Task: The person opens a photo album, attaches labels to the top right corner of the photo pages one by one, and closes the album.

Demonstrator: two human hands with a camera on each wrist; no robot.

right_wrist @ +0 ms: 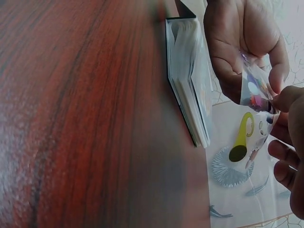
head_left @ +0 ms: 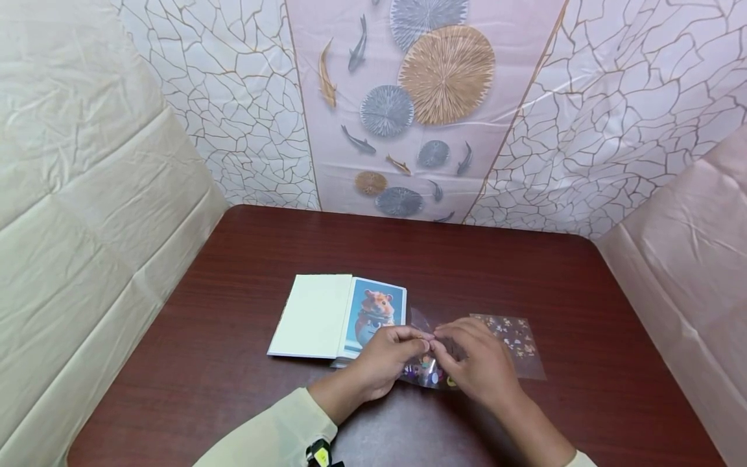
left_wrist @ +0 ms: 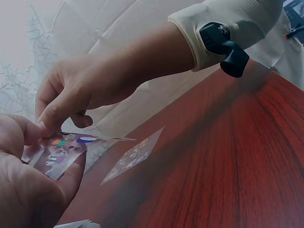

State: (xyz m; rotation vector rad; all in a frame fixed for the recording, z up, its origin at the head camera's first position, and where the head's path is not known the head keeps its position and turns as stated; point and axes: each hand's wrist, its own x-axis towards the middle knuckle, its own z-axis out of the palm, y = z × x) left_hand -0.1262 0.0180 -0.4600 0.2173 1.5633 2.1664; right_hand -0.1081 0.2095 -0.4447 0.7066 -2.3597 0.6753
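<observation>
In the head view, a clear sticker sheet (head_left: 430,375) with small colourful prints is held up between my two hands, just right of an open album. My left hand (head_left: 379,364) pinches its upper edge between thumb and fingers. Close against those fingertips, my right hand (head_left: 483,360) pinches the same edge. The right wrist view shows the sheet (right_wrist: 254,90) bent, with a yellow-green spoon-like print (right_wrist: 241,140) hanging below the fingers. From the left wrist, the sheet (left_wrist: 59,156) spans the left palm. Fingers hide part of it.
The open album (head_left: 312,314) lies left of the hands, a blank cream page on one side and a hamster picture (head_left: 364,324) on the other. A second clear sheet (head_left: 530,366) with small prints lies on the dark red table (head_left: 233,402), right of the right hand.
</observation>
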